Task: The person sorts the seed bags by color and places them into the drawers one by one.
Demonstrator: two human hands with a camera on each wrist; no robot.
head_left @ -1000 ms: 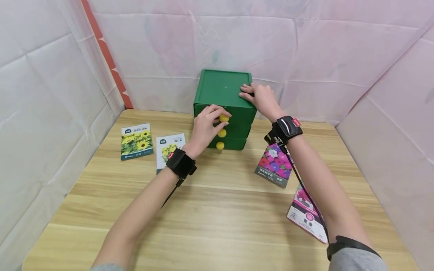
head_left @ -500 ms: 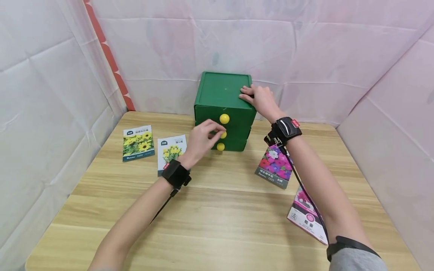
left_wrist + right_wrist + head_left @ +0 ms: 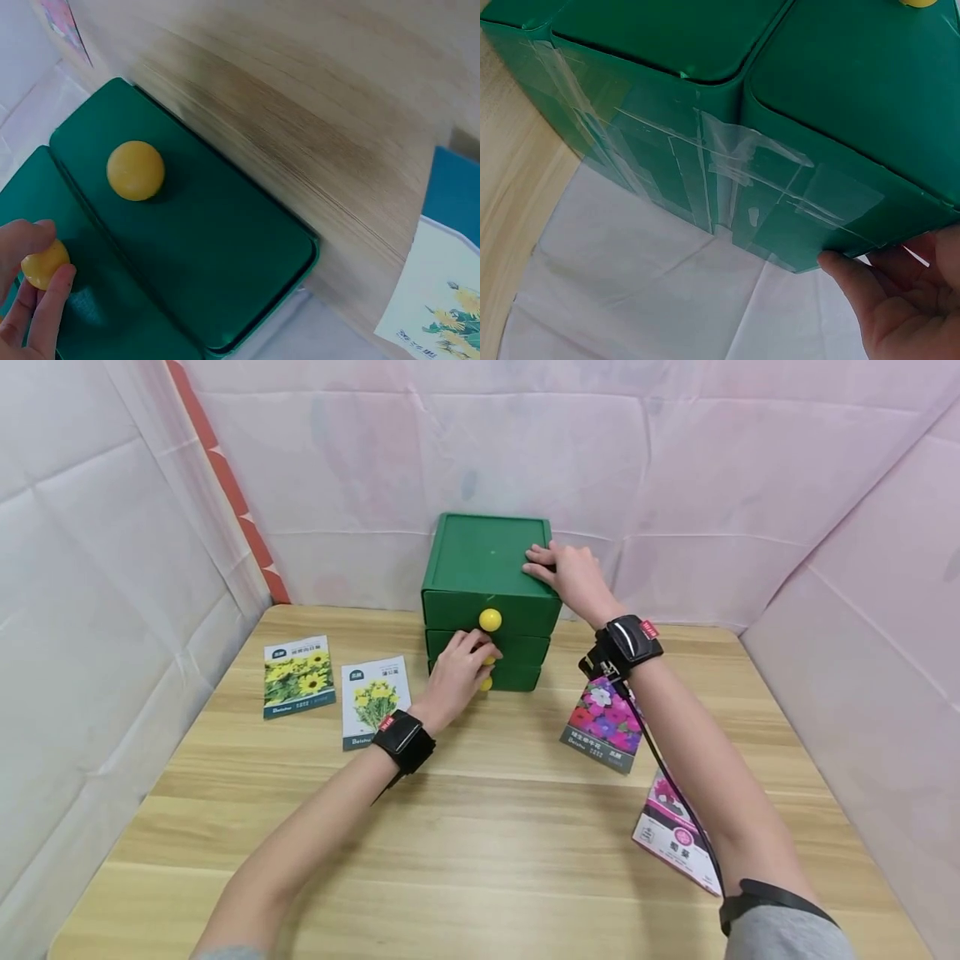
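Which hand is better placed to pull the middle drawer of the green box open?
Left. The left hand already pinches the middle drawer's yellow knob in its fingers. The right hand rests flat on top of the green drawer box, well placed to steady it.

Staged recording booth, wood table [image 3: 480,860] w/ pink-white sheets [image 3: 675,485] hung as walls

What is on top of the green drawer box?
The right hand rests on the box top's right edge; the top is otherwise bare. The closed drawers hide whatever is inside.
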